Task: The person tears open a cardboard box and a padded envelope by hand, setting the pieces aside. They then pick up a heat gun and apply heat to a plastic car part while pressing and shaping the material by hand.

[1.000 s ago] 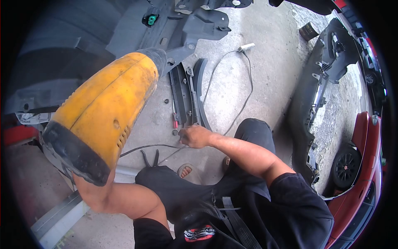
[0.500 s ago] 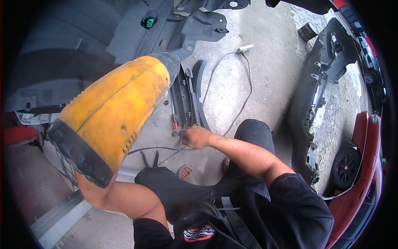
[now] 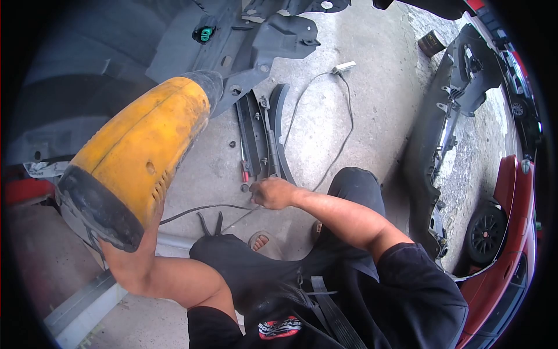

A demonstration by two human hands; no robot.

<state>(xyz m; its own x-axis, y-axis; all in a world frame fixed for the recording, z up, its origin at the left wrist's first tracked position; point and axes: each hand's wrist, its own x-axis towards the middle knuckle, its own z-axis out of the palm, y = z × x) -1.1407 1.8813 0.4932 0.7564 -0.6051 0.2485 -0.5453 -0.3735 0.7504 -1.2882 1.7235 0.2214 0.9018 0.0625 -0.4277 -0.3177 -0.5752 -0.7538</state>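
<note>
A worn yellow heat gun [image 3: 145,134] with black ends fills the left side, its nozzle end toward the dark plastic car panel [image 3: 197,55]. My left hand [image 3: 154,224] grips it from below, mostly hidden behind its body. Over the floor by my knee, my right hand [image 3: 273,193] is curled closed; anything inside its fingers is hidden. Close to those fingers are a small black round piece [image 3: 244,188] and a screwdriver with a red handle [image 3: 244,174]. A green connector [image 3: 204,34] shows in an opening of the panel.
Long dark trim strips [image 3: 282,134] lie on the concrete. A cable runs to a pale socket block [image 3: 344,67]. Black plier handles [image 3: 210,224] stick up by my leg. Rightward are a bumper [image 3: 427,145], a can [image 3: 430,43] and a red car [image 3: 514,215].
My left hand has shifted the heat gun leftward, so its nozzle covers a different part of the panel. My right hand stays in nearly the same place.
</note>
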